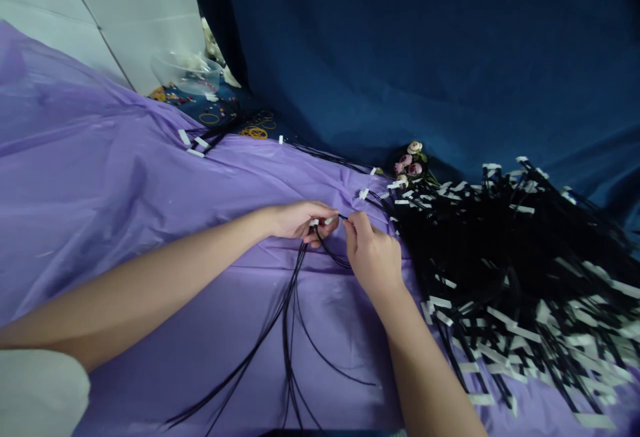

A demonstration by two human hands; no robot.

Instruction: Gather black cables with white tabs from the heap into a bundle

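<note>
In the middle of the head view my left hand [295, 218] is closed on a bundle of thin black cords [287, 303], which hang down and fan out over the purple cloth. Small white pieces [329, 221] show at its fingertips; I cannot tell exactly what they are. My right hand [374, 250], just to the right, pinches a short stretch of black cord [343, 217] that runs across to the left fingertips. One cord also loops below, between the two hands. The right fingers hide the end of the pinched cord.
A big pile of black cords [480, 243] with white tags lies at the right. Behind are artificial flowers [414, 169], several tagged cords [325, 154], yellow rubber bands [255, 133] and a clear plastic bowl [193, 73]. Wrinkled purple cloth [100, 210] covers the surface; a blue cloth [425, 57] hangs behind.
</note>
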